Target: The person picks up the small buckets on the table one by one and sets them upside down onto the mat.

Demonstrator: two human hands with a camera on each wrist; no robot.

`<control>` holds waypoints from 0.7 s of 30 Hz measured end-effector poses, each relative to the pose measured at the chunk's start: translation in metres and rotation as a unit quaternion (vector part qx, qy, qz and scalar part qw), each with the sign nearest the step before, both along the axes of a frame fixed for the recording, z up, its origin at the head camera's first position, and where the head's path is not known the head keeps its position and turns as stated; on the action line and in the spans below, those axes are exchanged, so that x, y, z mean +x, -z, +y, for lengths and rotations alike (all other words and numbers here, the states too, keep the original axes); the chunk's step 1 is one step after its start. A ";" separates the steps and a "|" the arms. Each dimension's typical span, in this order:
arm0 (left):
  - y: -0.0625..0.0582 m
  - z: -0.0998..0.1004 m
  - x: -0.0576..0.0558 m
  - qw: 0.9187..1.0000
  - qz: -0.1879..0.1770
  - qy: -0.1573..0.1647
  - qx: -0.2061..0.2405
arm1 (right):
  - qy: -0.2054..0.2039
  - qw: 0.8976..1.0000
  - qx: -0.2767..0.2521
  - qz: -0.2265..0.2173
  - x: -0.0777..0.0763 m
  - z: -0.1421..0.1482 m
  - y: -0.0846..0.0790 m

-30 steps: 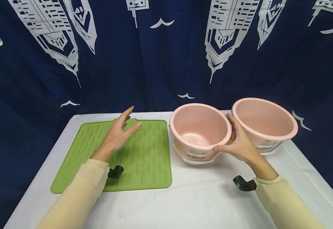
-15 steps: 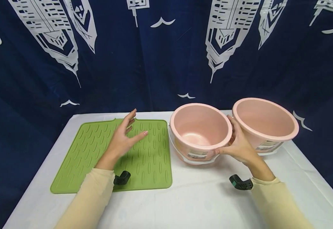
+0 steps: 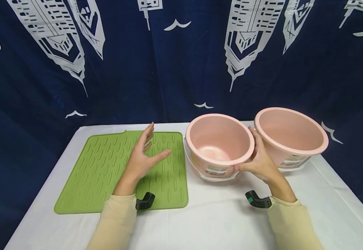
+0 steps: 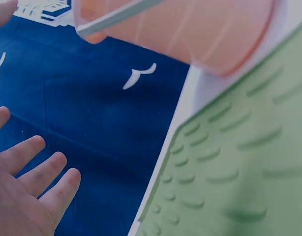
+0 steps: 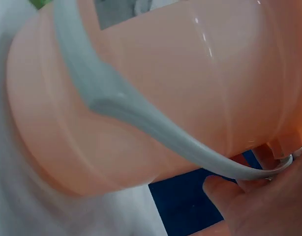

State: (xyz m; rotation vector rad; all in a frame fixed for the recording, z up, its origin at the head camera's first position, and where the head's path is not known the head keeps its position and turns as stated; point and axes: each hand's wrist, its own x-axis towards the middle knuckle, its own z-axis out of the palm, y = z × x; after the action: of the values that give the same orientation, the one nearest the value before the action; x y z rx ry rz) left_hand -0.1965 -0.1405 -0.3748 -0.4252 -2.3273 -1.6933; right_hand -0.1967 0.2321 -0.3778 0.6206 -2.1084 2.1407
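A pink bucket (image 3: 222,130) stands upright on the white table, its white handle (image 3: 212,179) hanging low across the front. My right hand (image 3: 262,165) grips its right side near the rim, thumb at the front and fingers round the far side. In the right wrist view, the fingers (image 5: 222,189) lie by the end of the handle (image 5: 141,115). To the left, my left hand (image 3: 139,161) hovers above the green ridged mat (image 3: 91,177) with fingers and thumb spread, holding nothing. The left wrist view shows the bucket (image 4: 205,34) apart from this hand.
A second pink bucket (image 3: 290,130) stands at the back right, close beside my right hand. The table (image 3: 206,218) carries a white cloth. Behind it hangs a dark blue curtain (image 3: 131,80) with white prints.
My left hand has moved right and slightly nearer over the mat, toward the first bucket. My right hand stays at the bucket's side, its forearm shifted a little left. The buckets have not moved.
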 end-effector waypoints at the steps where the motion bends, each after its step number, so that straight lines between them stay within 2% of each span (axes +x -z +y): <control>1: 0.000 0.003 0.001 1.000 -0.002 0.000 0.008 | 0.000 1.000 -0.001 0.002 0.000 0.000 0.001; 6: -0.014 0.023 0.015 0.999 -0.027 0.008 0.040 | 0.001 1.000 -0.016 0.003 0.002 -0.001 0.004; 10: -0.023 0.032 0.024 0.998 -0.030 0.022 0.054 | 0.003 1.000 -0.019 0.005 0.002 -0.003 0.005; 14: -0.017 0.035 0.016 0.997 -0.021 0.034 0.067 | 0.007 1.000 -0.015 0.005 0.000 -0.005 0.002; 18: -0.002 0.035 0.004 0.996 -0.012 0.040 0.074 | 0.014 1.000 -0.013 0.004 -0.003 -0.007 -0.001; 21: 0.002 0.037 0.000 0.996 -0.011 0.045 0.070 | 0.020 1.000 -0.013 0.005 -0.003 -0.007 -0.003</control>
State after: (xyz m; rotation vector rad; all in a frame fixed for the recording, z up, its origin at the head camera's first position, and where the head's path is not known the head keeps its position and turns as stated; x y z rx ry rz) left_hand -0.1961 -0.1032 -0.3766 -0.4933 -2.2169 -1.8979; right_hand -0.1995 0.2247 -0.3753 0.5797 -2.0652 2.1358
